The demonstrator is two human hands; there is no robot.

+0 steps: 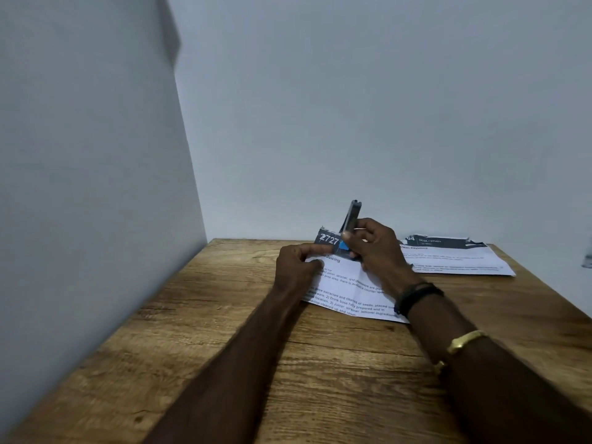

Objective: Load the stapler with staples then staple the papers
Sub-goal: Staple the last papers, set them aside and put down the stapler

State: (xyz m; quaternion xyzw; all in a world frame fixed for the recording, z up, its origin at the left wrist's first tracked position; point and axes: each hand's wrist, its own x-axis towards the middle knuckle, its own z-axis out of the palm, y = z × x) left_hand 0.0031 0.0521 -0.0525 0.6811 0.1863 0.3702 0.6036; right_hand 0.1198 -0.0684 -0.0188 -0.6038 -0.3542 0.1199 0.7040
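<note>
Two hands meet near the far edge of my desk: my right hand is closed around the stapler, whose lid stands open, its long axis tilted up toward the wall. My left hand pinches the sheet's top left corner. The stapler looks stiff and light, best gripped at its base; the paper is limp (it will slide unless pinned). A second sheet lies toward the far right corner. Whether staples are loaded, I cannot tell.
</note>
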